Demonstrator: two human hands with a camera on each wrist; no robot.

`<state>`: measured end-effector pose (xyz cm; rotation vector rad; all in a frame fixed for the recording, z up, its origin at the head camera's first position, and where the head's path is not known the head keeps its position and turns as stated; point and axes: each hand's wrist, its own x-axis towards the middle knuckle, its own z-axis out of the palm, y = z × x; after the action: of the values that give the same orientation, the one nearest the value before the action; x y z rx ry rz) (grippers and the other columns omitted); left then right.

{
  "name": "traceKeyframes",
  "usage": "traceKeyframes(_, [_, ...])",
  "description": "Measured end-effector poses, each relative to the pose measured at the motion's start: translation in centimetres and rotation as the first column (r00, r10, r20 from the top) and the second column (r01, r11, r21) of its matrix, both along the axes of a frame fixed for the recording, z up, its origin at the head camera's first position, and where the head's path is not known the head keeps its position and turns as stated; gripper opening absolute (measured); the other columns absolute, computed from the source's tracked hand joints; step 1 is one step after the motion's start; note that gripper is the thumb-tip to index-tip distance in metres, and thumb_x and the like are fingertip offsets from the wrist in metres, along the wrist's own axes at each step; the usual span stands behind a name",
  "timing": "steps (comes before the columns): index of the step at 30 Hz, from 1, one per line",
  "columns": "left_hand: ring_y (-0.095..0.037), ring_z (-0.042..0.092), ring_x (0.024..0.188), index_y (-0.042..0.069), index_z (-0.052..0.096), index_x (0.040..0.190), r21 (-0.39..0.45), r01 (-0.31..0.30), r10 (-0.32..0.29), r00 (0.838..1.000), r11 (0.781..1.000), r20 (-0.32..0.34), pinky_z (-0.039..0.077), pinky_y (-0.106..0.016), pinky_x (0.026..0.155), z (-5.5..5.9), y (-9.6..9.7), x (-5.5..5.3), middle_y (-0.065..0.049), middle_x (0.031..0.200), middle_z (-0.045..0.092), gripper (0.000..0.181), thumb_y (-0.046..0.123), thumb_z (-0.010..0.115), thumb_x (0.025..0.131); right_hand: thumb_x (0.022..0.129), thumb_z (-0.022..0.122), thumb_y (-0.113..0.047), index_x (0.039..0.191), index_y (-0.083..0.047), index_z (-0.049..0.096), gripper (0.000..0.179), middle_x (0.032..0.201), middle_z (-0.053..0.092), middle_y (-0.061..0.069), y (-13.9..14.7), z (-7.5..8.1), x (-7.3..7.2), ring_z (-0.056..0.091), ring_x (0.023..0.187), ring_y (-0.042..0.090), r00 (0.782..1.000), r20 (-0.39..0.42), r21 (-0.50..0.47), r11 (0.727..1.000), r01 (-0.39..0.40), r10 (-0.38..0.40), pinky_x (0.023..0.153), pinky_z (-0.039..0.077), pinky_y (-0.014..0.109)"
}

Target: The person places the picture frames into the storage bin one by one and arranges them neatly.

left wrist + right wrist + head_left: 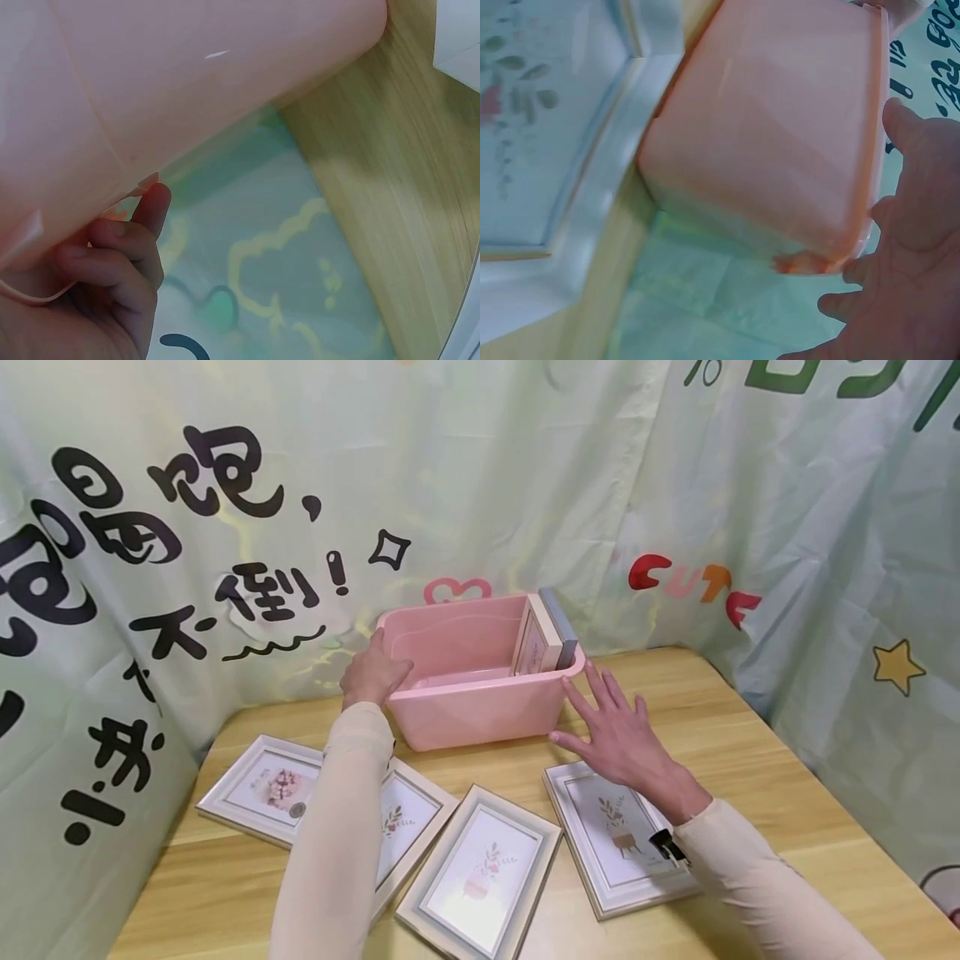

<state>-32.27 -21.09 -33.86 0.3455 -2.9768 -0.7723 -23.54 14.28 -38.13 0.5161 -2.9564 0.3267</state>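
Note:
A pink plastic bin (pixel 480 718) stands on the table, its far side close to the curtain. My left hand (pixel 375 672) grips its left rim; in the left wrist view the fingers (pixel 124 262) curl under the edge. Two picture frames stand upright inside at the right end: a cream frame (pixel 538 639) and a blue-grey frame (pixel 558 628). My right hand (pixel 618 735) is spread beside the bin's right front corner, fingers straight and holding nothing. Whether its fingertips touch the rim I cannot tell. Below that hand lies a white frame (pixel 615 831) with a potted-plant print.
More frames lie flat on the wooden table (pixel 780 810): a silver frame with a bouquet print (pixel 258 785), a frame partly hidden by my left forearm (pixel 412 818), and a champagne-coloured frame (pixel 480 877) at front centre. A printed curtain (pixel 510 468) hangs behind.

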Motion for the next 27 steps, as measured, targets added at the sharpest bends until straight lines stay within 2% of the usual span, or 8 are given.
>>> traceKeyframes(5, [-0.046,0.057,0.112,0.023,0.012,0.157,0.000,-0.003,0.003,1.000,1.000,-0.004,0.046,-0.059,0.093,0.2,-0.1,0.0,-0.028,0.139,0.050,0.086,0.047,0.053,0.085,0.089,0.044,-0.068,0.157,-0.027,0.010,0.086,0.164,-0.001,0.014,0.7,-0.7,0.2,0.005,0.149,0.043,0.999,0.050,0.009,1.000,0.022,-0.022,0.100,0.017,0.081])
traceKeyframes(9, [-0.046,0.056,0.115,0.023,0.012,0.157,0.005,-0.002,0.002,1.000,1.000,0.000,0.044,-0.059,0.095,0.1,-0.2,-0.1,-0.027,0.140,0.049,0.086,0.047,0.052,0.085,0.089,0.045,-0.068,0.157,-0.026,0.010,0.088,0.164,0.001,0.016,1.1,-1.4,0.2,0.009,0.147,0.045,0.993,0.119,-0.012,1.000,0.027,-0.025,0.095,0.024,0.082])
traceKeyframes(15, [-0.046,0.054,0.118,0.024,0.011,0.157,0.009,0.002,-0.002,1.000,1.000,0.001,0.043,-0.060,0.096,-0.1,-0.2,-0.4,-0.027,0.142,0.047,0.087,0.047,0.052,0.084,0.088,0.048,-0.067,0.157,-0.022,0.011,0.090,0.162,0.005,0.020,1.6,-2.6,0.3,0.018,0.142,0.051,0.983,0.182,-0.002,1.000,-0.008,0.008,0.088,0.035,0.079])
traceKeyframes(21, [-0.045,0.055,0.114,0.022,0.011,0.157,0.022,0.000,0.000,1.000,1.000,0.000,0.043,-0.059,0.096,0.0,-0.2,-0.3,-0.027,0.142,0.048,0.087,0.046,0.052,0.085,0.088,0.047,-0.069,0.157,-0.025,0.014,0.088,0.162,0.008,0.020,1.7,-3.7,0.6,0.021,0.141,0.052,0.971,0.237,0.049,0.998,-0.041,0.028,0.085,0.033,0.082])
traceKeyframes(27, [-0.045,0.054,0.117,0.023,0.011,0.157,0.021,-0.004,0.004,1.000,1.000,0.000,0.043,-0.060,0.096,0.0,0.0,-0.3,-0.027,0.143,0.046,0.087,0.046,0.053,0.084,0.088,0.054,-0.062,0.155,-0.027,0.023,0.082,0.160,0.016,0.022,1.9,-4.6,0.8,0.027,0.138,0.054,0.957,0.285,0.112,0.989,-0.095,0.060,0.081,0.036,0.081])
